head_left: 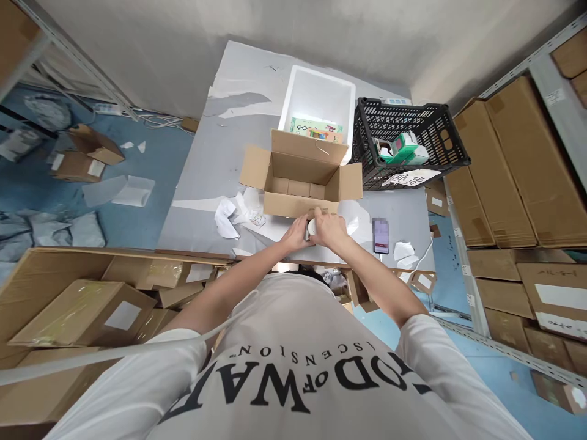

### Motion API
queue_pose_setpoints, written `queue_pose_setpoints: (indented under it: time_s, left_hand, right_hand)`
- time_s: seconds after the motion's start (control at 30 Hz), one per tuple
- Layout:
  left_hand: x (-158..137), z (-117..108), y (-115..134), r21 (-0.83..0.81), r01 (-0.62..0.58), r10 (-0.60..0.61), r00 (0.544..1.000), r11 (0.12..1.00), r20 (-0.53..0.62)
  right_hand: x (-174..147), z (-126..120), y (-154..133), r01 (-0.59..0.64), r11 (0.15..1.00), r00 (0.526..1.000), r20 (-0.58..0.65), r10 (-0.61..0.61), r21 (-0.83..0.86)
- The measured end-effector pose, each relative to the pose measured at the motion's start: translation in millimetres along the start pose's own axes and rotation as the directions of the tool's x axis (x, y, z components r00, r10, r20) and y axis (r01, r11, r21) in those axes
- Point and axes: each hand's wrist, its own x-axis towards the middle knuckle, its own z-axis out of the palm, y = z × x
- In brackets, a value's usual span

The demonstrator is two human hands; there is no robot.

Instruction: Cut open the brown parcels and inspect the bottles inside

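Because the carton (293, 205) stands wide open, its opening looks done, its closing not; at its near side, the left hand (295, 234) and the right hand (331, 228) — both curled closed — hold a small, partly hidden white-and-dark object (312, 228) between them.

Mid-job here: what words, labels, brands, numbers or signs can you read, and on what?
"GOD OF WAR ASCENSION": white shirt, upside down, edge letters partly folded.
Paper sign on black crate: handwritten, too unclear to read.
Phone screen: too small to read.
Packet in foam box: printed, too blurred.
Shelf carton: writing too blurred.
Held item: no text legible.
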Motion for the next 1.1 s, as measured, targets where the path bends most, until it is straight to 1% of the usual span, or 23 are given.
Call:
queue_pose_setpoints:
  time_s: [0.2, 0.33, 0.43, 0.5, 0.53, 0.6, 0.63, 0.67, 0.7, 0.73, 0.77, 0.8, 0.87, 0.93, 1.0, 1.03, 1.1]
  left_hand:
    - [-0.4, 3.3, 4.1, 0.026, 0.032, -0.033, 0.999, 0.999, 0.018]
    - [-2.8, 5.3, 6.7, 0.042, 0.04, -0.041, 0.999, 0.998, 0.019]
    - [-4.7, 5.4, 10.1, 0.063, 0.068, -0.07, 0.997, 0.996, 0.02]
    - [-7.3, 4.5, 15.0, 0.064, 0.09, -0.091, 0.996, 0.994, 0.01]
    - [-9.2, 3.5, 18.4, 0.06, 0.108, -0.108, 0.994, 0.992, -0.01]
    - [-14.3, 0.0, 26.2, 0.048, 0.15, -0.146, 0.987, 0.988, -0.065]
    - [-17.1, -2.9, 30.2, 0.041, 0.169, -0.165, 0.982, 0.985, -0.095]
    - [-19.7, -6.6, 33.9, 0.033, 0.179, -0.174, 0.977, 0.983, -0.126]
    - [-21.8, -11.2, 37.4, 0.018, 0.173, -0.167, 0.972, 0.985, -0.162]
    - [-23.0, -16.7, 40.7, -0.006, 0.145, -0.143, 0.968, 0.989, -0.205]
    - [-23.1, -22.9, 44.0, -0.041, 0.097, -0.104, 0.962, 0.994, -0.253]
    - [-21.9, -29.4, 47.6, -0.09, 0.031, -0.057, 0.954, 0.995, -0.295]
    - [-15.8, -41.4, 56.7, -0.223, -0.102, 0.025, 0.946, 0.97, -0.323]
    - [-7.5, -49.3, 68.3, -0.407, -0.175, 0.064, 0.96, 0.897, -0.273]
    - [-1.2, -51.5, 80.3, -0.593, -0.183, 0.08, 0.977, 0.784, -0.197]
    - [0.2, -50.8, 85.3, -0.667, -0.17, 0.073, 0.983, 0.725, -0.17]
    - [-1.4, -48.0, 92.0, -0.764, -0.125, 0.028, 0.99, 0.633, -0.139]
  right_hand:
    - [-32.1, -45.6, 15.1, 0.079, 0.994, 0.994, -0.072, -0.084, -0.07]
    - [-52.5, -79.0, 27.0, 0.06, 0.995, 0.984, -0.165, -0.072, -0.075]
    - [-71.8, -108.8, 42.4, 0.086, 0.995, 0.959, -0.265, -0.099, -0.059]
    - [-84.5, -123.7, 59.5, 0.119, 0.993, 0.927, -0.358, -0.111, -0.001]
    - [-89.4, -127.1, 70.1, 0.133, 0.99, 0.91, -0.403, -0.1, 0.054]
    - [-93.7, -123.1, 93.1, 0.168, 0.958, 0.882, -0.47, -0.041, 0.232]
    - [-92.7, -115.2, 103.8, 0.195, 0.915, 0.874, -0.485, 0.001, 0.354]
    - [-89.5, -103.7, 112.7, 0.229, 0.841, 0.871, -0.489, 0.047, 0.489]
    - [-84.5, -89.2, 119.0, 0.27, 0.731, 0.872, -0.481, 0.09, 0.627]
    - [-78.3, -72.5, 122.1, 0.311, 0.583, 0.875, -0.466, 0.132, 0.751]
    - [-71.5, -54.8, 121.6, 0.342, 0.41, 0.88, -0.442, 0.176, 0.845]
    - [-64.8, -36.9, 117.5, 0.359, 0.235, 0.887, -0.409, 0.216, 0.903]
    - [-53.5, -4.3, 100.0, 0.363, -0.08, 0.905, -0.331, 0.266, 0.928]
    - [-46.7, 20.8, 74.2, 0.343, -0.326, 0.925, -0.257, 0.279, 0.881]
    - [-43.9, 37.7, 46.4, 0.314, -0.505, 0.944, -0.206, 0.259, 0.804]
    - [-43.6, 43.7, 33.5, 0.299, -0.57, 0.951, -0.19, 0.244, 0.765]
    - [-43.8, 52.3, 12.3, 0.268, -0.657, 0.962, -0.164, 0.216, 0.704]
